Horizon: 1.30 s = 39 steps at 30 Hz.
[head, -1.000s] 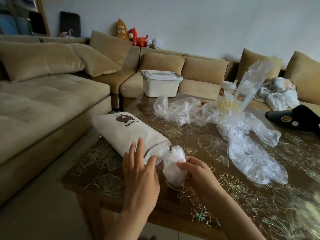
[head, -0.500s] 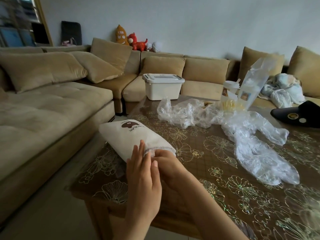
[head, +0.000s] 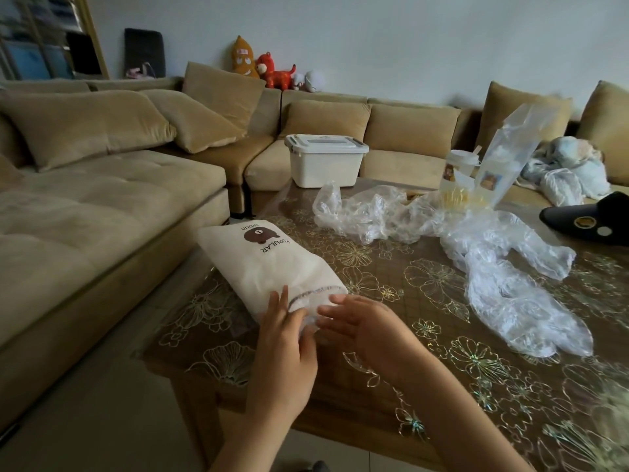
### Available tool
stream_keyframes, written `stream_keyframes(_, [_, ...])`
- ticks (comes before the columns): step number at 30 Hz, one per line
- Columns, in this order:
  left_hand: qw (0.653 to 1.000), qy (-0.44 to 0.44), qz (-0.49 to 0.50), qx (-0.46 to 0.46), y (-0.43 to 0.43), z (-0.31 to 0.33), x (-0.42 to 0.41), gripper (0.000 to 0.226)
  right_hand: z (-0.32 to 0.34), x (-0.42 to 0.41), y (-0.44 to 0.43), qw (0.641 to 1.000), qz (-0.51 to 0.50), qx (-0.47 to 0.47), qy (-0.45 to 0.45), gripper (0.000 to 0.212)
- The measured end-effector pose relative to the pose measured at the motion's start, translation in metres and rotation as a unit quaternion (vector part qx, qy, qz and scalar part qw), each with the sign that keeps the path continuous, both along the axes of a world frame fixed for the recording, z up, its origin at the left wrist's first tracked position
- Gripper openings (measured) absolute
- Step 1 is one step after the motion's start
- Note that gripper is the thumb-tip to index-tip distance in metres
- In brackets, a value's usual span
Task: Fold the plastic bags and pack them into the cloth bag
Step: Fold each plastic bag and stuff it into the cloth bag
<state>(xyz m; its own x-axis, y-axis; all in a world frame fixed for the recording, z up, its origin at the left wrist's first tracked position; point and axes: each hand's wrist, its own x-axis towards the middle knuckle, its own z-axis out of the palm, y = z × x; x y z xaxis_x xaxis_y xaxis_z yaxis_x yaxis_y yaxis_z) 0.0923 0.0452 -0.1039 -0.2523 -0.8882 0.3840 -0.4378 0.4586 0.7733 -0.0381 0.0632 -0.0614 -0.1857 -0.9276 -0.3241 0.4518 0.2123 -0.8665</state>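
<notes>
A cream cloth bag [head: 269,264] with a brown bear print lies bulging on the near left corner of the table [head: 442,335], its mouth toward me. My left hand [head: 282,338] rests on the bag's mouth edge with straight fingers. My right hand [head: 367,330] hovers just right of the mouth, fingers loosely extended, holding nothing. A bit of crumpled plastic [head: 308,316] shows in the mouth between the hands. Several loose clear plastic bags [head: 493,267] sprawl across the table's middle and right.
A white lidded storage box [head: 325,161] sits on the tan sofa [head: 102,199] behind the table. A drink cup [head: 459,168] and an upright clear bag [head: 510,148] stand at the table's far side, a black slipper [head: 589,221] at the right.
The wadded plastic bag held by my right hand a second ago has gone into the cloth bag's mouth. My right hand has since drawn back out, open.
</notes>
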Motion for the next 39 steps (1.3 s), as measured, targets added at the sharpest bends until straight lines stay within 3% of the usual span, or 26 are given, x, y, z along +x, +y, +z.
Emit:
stream_keyframes(2, [1.0, -0.011, -0.017, 0.008, -0.004, 0.0, -0.002, 0.034, 0.0, -0.026, 0.023, 0.991, -0.027, -0.006, 0.131, 0.013])
stream_keyframes(4, [0.999, -0.014, -0.036, 0.017, -0.01, -0.001, -0.007, 0.035, 0.0, -0.059, 0.046, 0.933, -0.087, 0.0, 0.348, 0.013])
stream_keyframes(5, [0.999, -0.015, -0.041, 0.015, -0.012, -0.001, -0.01, 0.033, -0.002, -0.077, 0.055, 0.869, -0.131, 0.01, 0.477, 0.013])
stream_keyframes(7, [0.998, -0.044, -0.024, -0.031, -0.012, -0.004, -0.02, 0.028, -0.008, -0.115, 0.07, 0.701, -0.172, 0.045, 0.69, 0.018])
stream_keyframes(8, [0.996, -0.061, 0.006, -0.072, -0.009, -0.005, -0.027, 0.027, -0.013, -0.131, 0.075, 0.643, -0.152, 0.08, 0.746, 0.025])
stream_keyframes(9, [0.991, -0.067, 0.036, -0.106, -0.002, -0.002, -0.038, 0.027, -0.016, -0.146, 0.082, 0.614, -0.116, 0.121, 0.771, 0.032])
stream_keyframes(11, [0.983, -0.037, 0.073, -0.163, 0.013, 0.011, -0.054, 0.029, -0.024, -0.16, 0.09, 0.611, -0.03, 0.186, 0.768, 0.044])
stream_keyframes(13, [0.98, 0.001, 0.049, -0.195, 0.027, 0.024, -0.064, 0.031, -0.034, -0.16, 0.089, 0.618, -0.001, 0.186, 0.764, 0.053])
stream_keyframes(16, [0.982, 0.017, 0.002, -0.19, 0.043, 0.034, -0.078, 0.026, -0.038, -0.158, 0.09, 0.615, -0.057, 0.151, 0.772, 0.057])
stream_keyframes(19, [0.988, 0.027, 0.0, -0.152, 0.053, 0.04, -0.086, 0.012, -0.037, -0.154, 0.095, 0.617, -0.141, 0.102, 0.767, 0.047])
stream_keyframes(20, [0.991, 0.04, -0.002, -0.124, 0.054, 0.041, -0.089, 0.013, -0.035, -0.152, 0.097, 0.608, -0.175, 0.07, 0.771, 0.041])
stream_keyframes(22, [0.995, 0.093, -0.035, -0.028, 0.052, 0.043, -0.093, 0.013, -0.029, -0.144, 0.1, 0.556, -0.235, -0.006, 0.797, 0.029])
stream_keyframes(23, [0.989, 0.128, -0.062, 0.043, 0.052, 0.045, -0.096, 0.011, -0.027, -0.141, 0.104, 0.528, -0.264, -0.051, 0.805, 0.025])
stream_keyframes(24, [0.973, 0.163, -0.09, 0.134, 0.053, 0.048, -0.099, 0.008, -0.025, -0.135, 0.108, 0.524, -0.268, -0.094, 0.803, 0.023])
stream_keyframes(25, [0.942, 0.205, -0.12, 0.236, 0.054, 0.052, -0.101, 0.007, -0.022, -0.125, 0.111, 0.533, -0.25, -0.14, 0.796, 0.021])
stream_keyframes(27, [0.841, 0.284, -0.185, 0.422, 0.053, 0.056, -0.104, 0.03, -0.02, -0.101, 0.117, 0.562, -0.171, -0.219, 0.779, 0.019])
stream_keyframes(29, [0.759, 0.307, -0.231, 0.525, 0.054, 0.059, -0.104, 0.044, -0.026, -0.083, 0.124, 0.574, -0.058, -0.257, 0.775, 0.025])
stream_keyframes(31, [0.759, 0.296, -0.211, 0.54, 0.054, 0.056, -0.103, 0.043, -0.027, -0.071, 0.129, 0.623, 0.033, -0.278, 0.73, 0.028])
stream_keyframes(33, [0.785, 0.297, -0.137, 0.527, 0.052, 0.051, -0.099, 0.031, -0.019, -0.068, 0.134, 0.728, 0.053, -0.279, 0.624, 0.021])
stream_keyframes(35, [0.79, 0.301, -0.115, 0.521, 0.047, 0.05, -0.093, 0.022, -0.011, -0.075, 0.135, 0.817, 0.004, -0.251, 0.52, 0.023])
stream_keyframes(37, [0.778, 0.316, -0.156, 0.52, 0.042, 0.052, -0.084, 0.02, -0.003, -0.09, 0.131, 0.849, -0.099, -0.195, 0.48, 0.033])
stream_keyframes(39, [0.773, 0.309, -0.205, 0.515, 0.038, 0.059, -0.074, 0.02, 0.007, -0.106, 0.123, 0.883, -0.123, -0.131, 0.433, 0.052])
